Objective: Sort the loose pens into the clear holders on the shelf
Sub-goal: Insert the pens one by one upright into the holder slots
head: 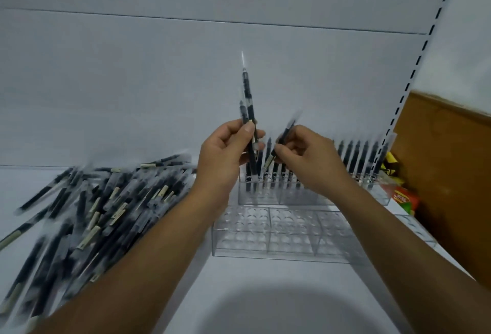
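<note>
My left hand [225, 153] grips a few black wrapped pens [248, 97] upright above the back clear holder [265, 195]. Just to its right, my right hand [305, 158] pinches a single black pen [285, 134], tilted, over the same holder. That back holder carries a row of upright pens [358, 155] along its far side. A second clear holder [279, 232] with round holes stands in front of it, its holes unfilled. A large heap of loose black pens [93, 206] lies on the white shelf to the left.
The white shelf back wall [159, 81] rises behind everything. A slotted upright [414, 68] and a brown panel [446, 174] close off the right side. Colourful packets [403, 198] lie by the panel. A grey shadow falls on the shelf [265, 280] near me.
</note>
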